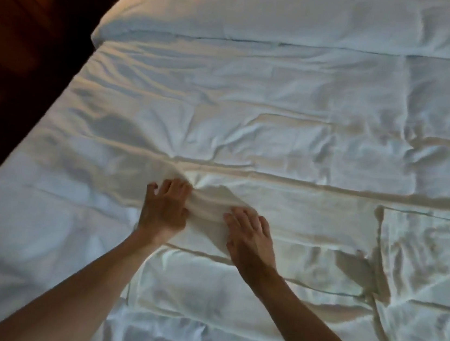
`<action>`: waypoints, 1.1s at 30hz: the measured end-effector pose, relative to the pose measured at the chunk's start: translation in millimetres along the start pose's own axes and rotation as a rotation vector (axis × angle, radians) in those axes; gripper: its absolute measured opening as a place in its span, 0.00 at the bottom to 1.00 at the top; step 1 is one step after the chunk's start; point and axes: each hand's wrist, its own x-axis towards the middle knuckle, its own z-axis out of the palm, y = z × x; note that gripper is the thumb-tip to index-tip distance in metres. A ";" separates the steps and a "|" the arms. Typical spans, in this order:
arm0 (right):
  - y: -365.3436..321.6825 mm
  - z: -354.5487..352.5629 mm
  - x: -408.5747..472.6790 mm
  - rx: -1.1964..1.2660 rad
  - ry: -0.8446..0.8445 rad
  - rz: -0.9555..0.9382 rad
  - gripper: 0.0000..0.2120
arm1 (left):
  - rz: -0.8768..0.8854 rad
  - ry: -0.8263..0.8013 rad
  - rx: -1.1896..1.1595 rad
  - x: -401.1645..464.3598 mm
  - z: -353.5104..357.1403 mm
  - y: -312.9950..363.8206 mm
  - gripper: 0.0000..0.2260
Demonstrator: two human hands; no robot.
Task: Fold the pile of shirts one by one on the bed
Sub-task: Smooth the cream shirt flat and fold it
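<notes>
The person is working at the centre of the frame, where one small white shirt (pixel 206 219) is lying on the bed (pixel 334 144). The garment is nearly the same colour as the bedding, so its outline is hard to trace; it is appearing as a compact, partly folded bundle between the two hands.

The left hand (pixel 165 208) is resting on the left edge of the bundle with its fingers curled into the cloth, apparently gripping a fold to keep it from sliding. The right hand (pixel 249 235) is lying flat on the right side with its fingers extended, pressing the fabric down. This placement is judged to be holding one side while the other is being flattened, so that the fold is setting evenly against the soft bedding.

Count: two hands, one shirt in hand. One flat white piece (pixel 418 250) is lying at the right of the frame, well apart from the hands; whether it is another shirt cannot be told. One pillow (pixel 209 12) is lying at the top of the frame. No pile is identifiable.
</notes>
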 end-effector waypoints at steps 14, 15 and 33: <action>13.2 -17.7 -9.2 0.021 0.274 -0.041 0.12 | 0.151 0.393 -0.268 -42.8 18.3 -34.7 0.15; 13.1 -15.4 -15.3 0.020 0.242 -0.048 0.13 | 0.095 0.330 -0.279 -47.4 22.7 -34.9 0.17; 41.6 17.4 -45.4 -0.207 -0.024 0.408 0.32 | -0.066 -0.059 -0.099 -7.2 64.3 -45.9 0.28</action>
